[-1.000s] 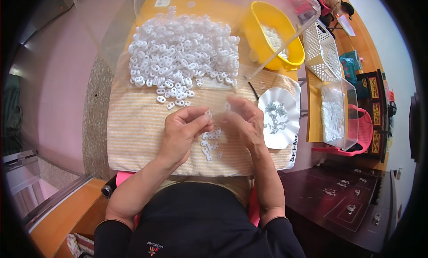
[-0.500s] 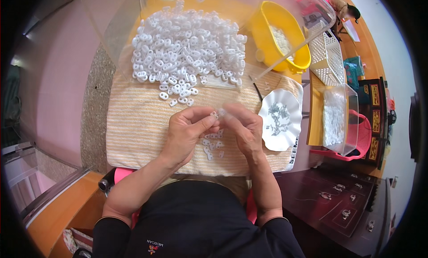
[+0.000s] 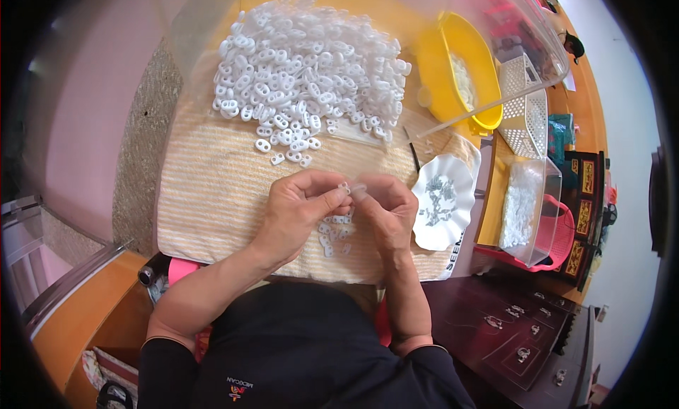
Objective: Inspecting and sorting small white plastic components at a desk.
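Above a striped towel (image 3: 212,204), my hands meet fingertip to fingertip. My left hand (image 3: 297,214) pinches a small white two-hole plastic piece (image 3: 344,188) between thumb and forefinger. Right beside it, my right hand (image 3: 389,207) has thumb and forefinger closed on a small translucent piece (image 3: 359,189), slightly blurred. Several white two-hole pieces (image 3: 329,239) lie on the towel below my hands, partly covered by them. Farther off spreads a large heap of similar white pieces (image 3: 304,77). To the right, a white wavy-rimmed dish (image 3: 462,214) holds small grey bits.
A clear plastic box (image 3: 559,73) surrounds the heap's far side. At the far right stand a yellow tub (image 3: 435,69) with white pieces inside and a white perforated basket (image 3: 520,115). A thin black tool (image 3: 413,154) lies by the dish. Another clear box (image 3: 543,229) holds white pieces.
The view has shifted a little. My right fingers have come closer to the white piece in my left hand, and the right hand is less blurred.
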A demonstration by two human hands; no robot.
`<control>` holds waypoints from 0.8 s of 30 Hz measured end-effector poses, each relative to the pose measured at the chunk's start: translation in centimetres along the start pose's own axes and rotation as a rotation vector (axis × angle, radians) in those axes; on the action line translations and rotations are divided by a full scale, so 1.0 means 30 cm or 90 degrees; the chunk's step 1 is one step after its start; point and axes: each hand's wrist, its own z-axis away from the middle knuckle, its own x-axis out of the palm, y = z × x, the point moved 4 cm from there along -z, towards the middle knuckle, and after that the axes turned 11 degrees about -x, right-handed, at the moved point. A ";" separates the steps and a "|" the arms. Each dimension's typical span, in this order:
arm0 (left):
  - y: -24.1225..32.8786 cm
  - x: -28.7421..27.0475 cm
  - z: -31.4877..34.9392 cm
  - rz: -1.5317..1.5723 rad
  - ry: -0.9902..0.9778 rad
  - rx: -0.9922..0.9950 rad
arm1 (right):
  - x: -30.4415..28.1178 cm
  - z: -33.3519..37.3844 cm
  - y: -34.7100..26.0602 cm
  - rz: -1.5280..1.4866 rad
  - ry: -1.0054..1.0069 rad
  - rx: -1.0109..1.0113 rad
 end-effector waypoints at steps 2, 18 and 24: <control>-0.005 -0.007 0.000 0.007 0.015 -0.011 | 0.000 0.001 0.011 0.009 0.017 0.009; -0.003 0.000 0.003 -0.008 0.018 -0.038 | -0.029 0.012 0.015 0.121 -0.031 -0.052; -0.009 -0.007 0.002 -0.035 0.008 -0.040 | -0.034 0.012 0.001 0.107 -0.058 -0.062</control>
